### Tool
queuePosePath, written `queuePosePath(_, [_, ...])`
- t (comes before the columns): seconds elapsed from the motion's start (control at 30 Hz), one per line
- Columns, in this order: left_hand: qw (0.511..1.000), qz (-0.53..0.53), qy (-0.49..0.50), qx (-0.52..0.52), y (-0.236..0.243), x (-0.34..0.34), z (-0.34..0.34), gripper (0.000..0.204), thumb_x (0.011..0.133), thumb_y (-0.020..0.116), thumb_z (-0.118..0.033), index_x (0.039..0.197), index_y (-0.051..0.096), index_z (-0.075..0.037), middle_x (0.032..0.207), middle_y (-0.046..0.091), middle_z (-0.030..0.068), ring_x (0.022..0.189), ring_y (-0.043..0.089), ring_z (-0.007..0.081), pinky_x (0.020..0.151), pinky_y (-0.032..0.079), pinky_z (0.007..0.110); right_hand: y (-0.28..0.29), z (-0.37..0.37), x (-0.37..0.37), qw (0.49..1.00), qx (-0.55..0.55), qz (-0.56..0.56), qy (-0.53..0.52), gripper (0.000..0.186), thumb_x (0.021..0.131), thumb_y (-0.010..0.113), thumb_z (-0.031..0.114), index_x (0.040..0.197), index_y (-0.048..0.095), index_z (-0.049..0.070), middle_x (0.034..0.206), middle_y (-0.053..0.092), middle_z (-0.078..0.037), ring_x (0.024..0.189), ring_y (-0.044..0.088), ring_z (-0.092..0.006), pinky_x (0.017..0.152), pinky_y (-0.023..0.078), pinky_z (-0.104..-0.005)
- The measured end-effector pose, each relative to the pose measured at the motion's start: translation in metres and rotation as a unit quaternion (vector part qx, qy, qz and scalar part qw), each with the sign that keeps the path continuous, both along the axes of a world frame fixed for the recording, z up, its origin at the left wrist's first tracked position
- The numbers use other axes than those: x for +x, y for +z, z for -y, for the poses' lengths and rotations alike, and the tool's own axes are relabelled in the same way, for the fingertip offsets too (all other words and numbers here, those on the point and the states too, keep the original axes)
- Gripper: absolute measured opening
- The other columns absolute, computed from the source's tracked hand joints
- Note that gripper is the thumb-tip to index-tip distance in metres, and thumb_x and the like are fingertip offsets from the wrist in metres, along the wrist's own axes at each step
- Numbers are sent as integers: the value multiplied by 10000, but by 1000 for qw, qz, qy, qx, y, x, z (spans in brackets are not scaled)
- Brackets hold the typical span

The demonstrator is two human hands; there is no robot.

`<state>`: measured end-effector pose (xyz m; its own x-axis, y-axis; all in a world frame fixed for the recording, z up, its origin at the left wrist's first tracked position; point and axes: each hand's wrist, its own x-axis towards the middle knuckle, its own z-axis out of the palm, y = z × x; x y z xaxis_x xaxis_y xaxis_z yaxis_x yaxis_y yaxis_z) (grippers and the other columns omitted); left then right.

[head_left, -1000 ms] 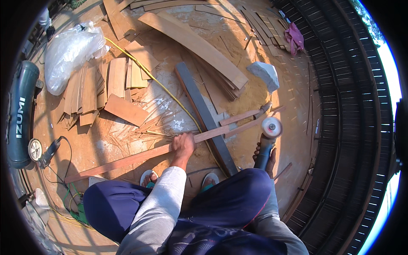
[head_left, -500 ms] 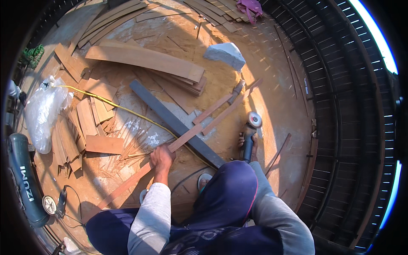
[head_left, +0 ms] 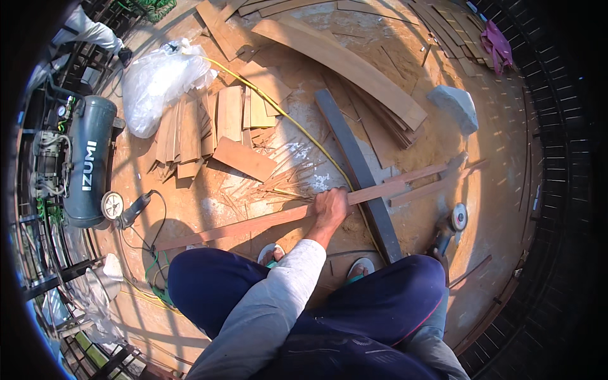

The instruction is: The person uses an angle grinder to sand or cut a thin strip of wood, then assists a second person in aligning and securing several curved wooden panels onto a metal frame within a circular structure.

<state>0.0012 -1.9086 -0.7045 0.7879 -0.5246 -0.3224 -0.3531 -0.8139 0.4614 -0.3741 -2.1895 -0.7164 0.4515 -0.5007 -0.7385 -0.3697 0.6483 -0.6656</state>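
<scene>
I am squatting on a sawdust-covered wooden floor. My left hand [head_left: 330,206] is shut around a long thin wooden strip [head_left: 253,225] that lies slanted across a dark grey beam [head_left: 358,168]. A second strip [head_left: 437,185] lies just beyond it. My right hand [head_left: 437,251] is mostly hidden behind my right knee and seems closed on the handle of an angle grinder [head_left: 457,218], whose disc rests near the floor. My sandalled feet [head_left: 273,253] stand just below the strip.
A grey air compressor [head_left: 88,158] stands at the left, with a small power tool [head_left: 133,209] and cables beside it. Wood offcuts [head_left: 202,126], a plastic bag [head_left: 158,79], a yellow hose [head_left: 285,114], a curved plank [head_left: 342,60] and a grey stone [head_left: 453,107] lie ahead. A dark railing [head_left: 557,158] bounds the right.
The view has swung about as my head turned. My left hand has stayed gripped on the strip at about the same spot, and the grinder remains by my right knee.
</scene>
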Motion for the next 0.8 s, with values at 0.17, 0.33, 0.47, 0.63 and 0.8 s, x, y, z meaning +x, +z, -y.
queuePosePath(0.17, [991, 60, 21, -119, 49, 26, 22, 237, 792, 639, -33, 1024, 681, -14, 899, 711, 179, 876, 705, 370, 750, 536, 481, 10, 7, 18, 997, 2, -65, 29, 398, 906, 731, 302, 1184, 598, 50, 918, 666, -113, 749, 676, -238, 637, 592, -343])
queuePosePath(0.33, [959, 147, 85, -227, 71, 46, 42, 375, 801, 663, -77, 1168, 634, -8, 999, 684, 152, 1064, 638, 323, 947, 471, 489, 20, 17, 55, 992, -24, -100, 79, 399, 910, 726, 283, 1202, 585, 51, 938, 656, -113, 770, 670, -237, 639, 594, -345])
queuePosePath(0.47, [946, 175, 111, -251, 111, 68, 43, 376, 790, 731, -129, 1138, 646, -14, 1001, 683, 152, 1068, 641, 311, 942, 475, 478, 25, 28, 88, 987, -39, -106, 116, 401, 912, 722, 267, 1217, 574, 53, 954, 648, -114, 787, 666, -236, 640, 596, -346])
queuePosePath(0.63, [953, 124, 84, -262, 175, 102, 28, 357, 792, 725, -130, 1115, 653, 4, 970, 691, 168, 957, 677, 317, 858, 504, 441, 34, 36, 125, 982, -49, -106, 145, 404, 915, 717, 247, 1235, 561, 55, 974, 638, -115, 808, 661, -235, 642, 598, -347])
queuePosePath(0.8, [928, 202, 91, -299, 252, 135, -4, 290, 759, 768, -154, 956, 628, 7, 854, 646, 166, 842, 661, 348, 770, 519, 461, 58, 29, 171, 976, -49, -101, 188, 410, 919, 712, 227, 1253, 548, 56, 994, 629, -115, 829, 656, -234, 643, 600, -348])
